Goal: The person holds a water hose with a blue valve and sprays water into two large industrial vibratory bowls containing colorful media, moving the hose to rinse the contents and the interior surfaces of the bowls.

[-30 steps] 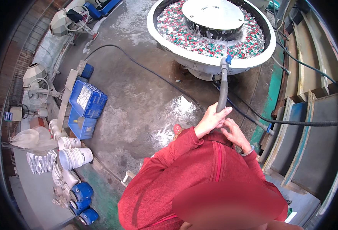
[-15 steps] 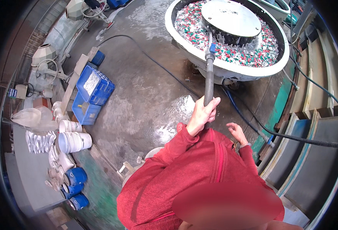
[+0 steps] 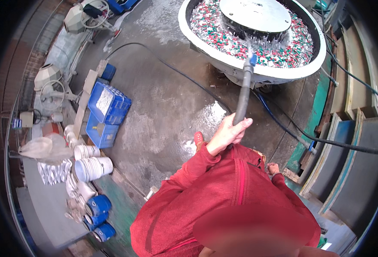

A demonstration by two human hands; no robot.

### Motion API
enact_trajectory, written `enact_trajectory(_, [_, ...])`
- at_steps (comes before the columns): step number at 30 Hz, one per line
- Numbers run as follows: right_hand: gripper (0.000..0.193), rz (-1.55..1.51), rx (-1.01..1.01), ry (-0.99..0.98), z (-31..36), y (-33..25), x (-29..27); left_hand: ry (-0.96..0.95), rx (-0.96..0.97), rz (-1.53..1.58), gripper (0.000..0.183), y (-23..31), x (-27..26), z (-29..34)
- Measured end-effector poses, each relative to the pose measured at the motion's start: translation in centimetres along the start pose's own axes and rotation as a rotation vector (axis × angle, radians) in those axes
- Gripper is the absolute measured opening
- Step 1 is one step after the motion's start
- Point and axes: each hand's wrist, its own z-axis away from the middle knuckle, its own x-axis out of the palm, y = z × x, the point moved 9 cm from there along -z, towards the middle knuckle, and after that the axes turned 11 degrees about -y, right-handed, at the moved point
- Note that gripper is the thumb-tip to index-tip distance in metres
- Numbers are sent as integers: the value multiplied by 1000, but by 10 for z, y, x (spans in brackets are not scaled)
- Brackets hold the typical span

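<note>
My left hand [image 3: 231, 133] is wrapped around a dark grey hose [image 3: 243, 95], thumb lying along its top. A blue valve [image 3: 253, 60] sits at the hose's far end, and water sprays from there. The spray lands in a large round tub [image 3: 257, 73] with a thick white rim. Inside lie many small red, green and whitish pieces [image 3: 223, 40] around a raised centre with a round white lid [image 3: 255, 15]. My right hand [image 3: 273, 168] hangs low beside my right hip, fingers curled in, with nothing visible in it.
Blue crates [image 3: 105, 105], white buckets [image 3: 93, 169] and blue drums [image 3: 98, 205] stand at left. A thin black hose [image 3: 176, 75] crosses the wet floor. Another black hose [image 3: 339, 147] and long metal troughs [image 3: 352, 167] lie at right. Machines with handwheels [image 3: 51, 85] are at far left.
The hose end has swung right and back from beside the lid to near the tub's rim. My right hand has dropped toward my hip, its fingers curling in. The view has shifted slightly.
</note>
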Motion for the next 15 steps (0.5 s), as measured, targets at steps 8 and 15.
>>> enact_trajectory(8, [19, -215, -208, 56, 2, -89, 79, -275, -141, -138, 32, 41, -6, -11])
enact_trajectory(15, [22, -267, -247, 97, 24, -110, 144, -268, -74, -19, 27, 66, -76, 10])
